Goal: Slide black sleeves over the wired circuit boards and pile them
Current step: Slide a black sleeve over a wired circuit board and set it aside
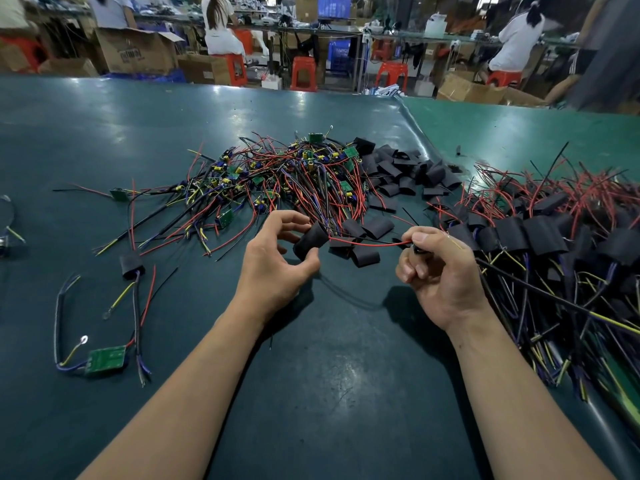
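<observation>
My left hand pinches a black sleeve just above the green table mat. From the sleeve a red wire runs right into my right hand, whose fingers are closed on the wire bundle's end. A tangled heap of bare green wired circuit boards lies behind my hands. Loose black sleeves are scattered to its right. A pile of sleeved boards with red, black and yellow wires fills the right side.
At the left lie one sleeved board and one bare green board with trailing wires. A seam in the mat rises at the back right. Beyond the table edge are seated people, red stools and cardboard boxes.
</observation>
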The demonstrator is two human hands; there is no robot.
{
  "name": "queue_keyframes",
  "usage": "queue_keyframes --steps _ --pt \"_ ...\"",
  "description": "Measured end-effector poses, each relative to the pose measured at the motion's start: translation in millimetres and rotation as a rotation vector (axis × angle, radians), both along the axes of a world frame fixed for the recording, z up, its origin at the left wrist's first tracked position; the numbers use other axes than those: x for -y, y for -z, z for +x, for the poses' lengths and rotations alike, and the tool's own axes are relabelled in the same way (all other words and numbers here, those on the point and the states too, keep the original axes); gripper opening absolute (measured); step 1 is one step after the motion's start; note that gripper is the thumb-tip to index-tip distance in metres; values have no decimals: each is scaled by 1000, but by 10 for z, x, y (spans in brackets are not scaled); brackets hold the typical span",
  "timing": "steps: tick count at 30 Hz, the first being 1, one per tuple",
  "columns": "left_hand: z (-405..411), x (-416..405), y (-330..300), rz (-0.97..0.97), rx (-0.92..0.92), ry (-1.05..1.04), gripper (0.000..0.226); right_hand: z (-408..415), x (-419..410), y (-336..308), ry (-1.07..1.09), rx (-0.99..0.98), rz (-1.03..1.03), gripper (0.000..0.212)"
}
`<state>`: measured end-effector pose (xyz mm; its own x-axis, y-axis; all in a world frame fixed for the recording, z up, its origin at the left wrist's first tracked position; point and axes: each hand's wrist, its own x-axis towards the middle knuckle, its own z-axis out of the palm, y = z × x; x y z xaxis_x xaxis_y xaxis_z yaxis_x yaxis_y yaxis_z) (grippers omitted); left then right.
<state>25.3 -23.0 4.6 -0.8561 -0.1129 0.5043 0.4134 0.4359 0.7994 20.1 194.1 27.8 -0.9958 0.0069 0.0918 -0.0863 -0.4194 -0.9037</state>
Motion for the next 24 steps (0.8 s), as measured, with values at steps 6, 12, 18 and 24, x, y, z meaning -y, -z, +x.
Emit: queue_keyframes --steps 6,12,18,24 --pt "-5 1 17 3 -4 -27 43 13 -15 2 -39 16 24 15" --pt "13 10 4 -73 -41 59 43 -12 6 34 39 48 73 11" --pt "68 -119 7 -495 -222 159 36 -9 95 103 -19 56 282 7" --pt "100 -163 -14 -425 -269 134 31 34 139 67 -296 152 167 38"
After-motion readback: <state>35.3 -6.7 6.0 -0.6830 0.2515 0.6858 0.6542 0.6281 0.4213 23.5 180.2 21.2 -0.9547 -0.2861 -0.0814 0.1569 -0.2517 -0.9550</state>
